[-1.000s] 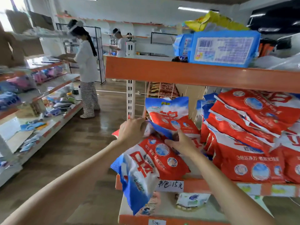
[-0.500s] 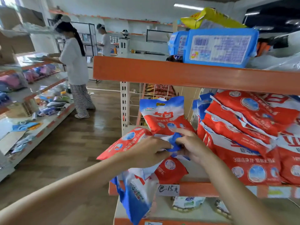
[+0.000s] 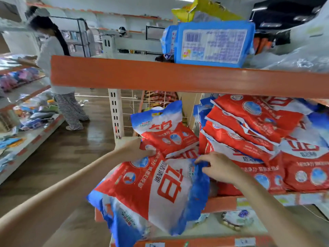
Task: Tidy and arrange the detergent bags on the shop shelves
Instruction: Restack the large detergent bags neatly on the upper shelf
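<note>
The detergent bag (image 3: pixel 160 189) now lies face-up; left hand (image 3: pixel 137 148) grips its 11 o'clock edge, right hand (image 3: pixel 216 168) pinches its 2 o'clock corner.

left hand (image 3: pixel 135 148) gripping, right hand (image 3: pixel 216 167) pinching

Detergent bags (image 3: pixel 249 132): red w/ white band, blue edges, round blue-white emblems. Shelf edge (image 3: pixel 160 77) orange. Top pack (image 3: pixel 213 43) blue, white label. Person's trousers (image 3: pixel 71 111) black-white striped.
</note>
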{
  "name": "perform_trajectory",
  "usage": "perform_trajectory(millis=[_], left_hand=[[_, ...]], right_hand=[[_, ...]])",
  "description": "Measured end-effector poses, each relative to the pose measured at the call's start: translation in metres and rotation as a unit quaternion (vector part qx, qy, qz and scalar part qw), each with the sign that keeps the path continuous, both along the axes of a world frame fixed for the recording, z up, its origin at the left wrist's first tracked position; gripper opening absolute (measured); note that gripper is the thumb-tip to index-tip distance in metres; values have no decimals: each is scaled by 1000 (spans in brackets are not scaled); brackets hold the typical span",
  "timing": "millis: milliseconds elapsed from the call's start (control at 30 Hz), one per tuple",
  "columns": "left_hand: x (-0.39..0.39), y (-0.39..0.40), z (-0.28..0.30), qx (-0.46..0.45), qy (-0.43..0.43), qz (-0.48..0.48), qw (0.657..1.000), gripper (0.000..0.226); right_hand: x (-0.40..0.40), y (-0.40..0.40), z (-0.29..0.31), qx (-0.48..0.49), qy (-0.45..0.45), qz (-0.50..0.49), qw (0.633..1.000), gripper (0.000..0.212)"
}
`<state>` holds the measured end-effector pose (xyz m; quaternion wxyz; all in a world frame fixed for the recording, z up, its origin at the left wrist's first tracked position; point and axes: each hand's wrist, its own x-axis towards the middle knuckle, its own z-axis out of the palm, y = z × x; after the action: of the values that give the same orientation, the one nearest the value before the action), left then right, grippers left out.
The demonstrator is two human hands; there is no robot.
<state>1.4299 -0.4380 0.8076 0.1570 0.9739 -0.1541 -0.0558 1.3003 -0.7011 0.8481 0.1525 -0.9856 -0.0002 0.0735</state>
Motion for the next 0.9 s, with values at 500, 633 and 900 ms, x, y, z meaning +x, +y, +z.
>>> perform_trajectory(millis=[500, 633, 900], left_hand=[[38, -32, 3, -445, 243, 216, 835, 20], [49, -39, 21, -507, 112, 194, 832, 9], [59, -4, 56, -710, 113, 195, 667, 13]], right_hand=[[48, 51, -35, 33, 31, 75, 996, 55], [66, 40, -31, 113, 2, -4, 994, 56], [112, 36, -16, 233, -86, -121, 961, 39]])
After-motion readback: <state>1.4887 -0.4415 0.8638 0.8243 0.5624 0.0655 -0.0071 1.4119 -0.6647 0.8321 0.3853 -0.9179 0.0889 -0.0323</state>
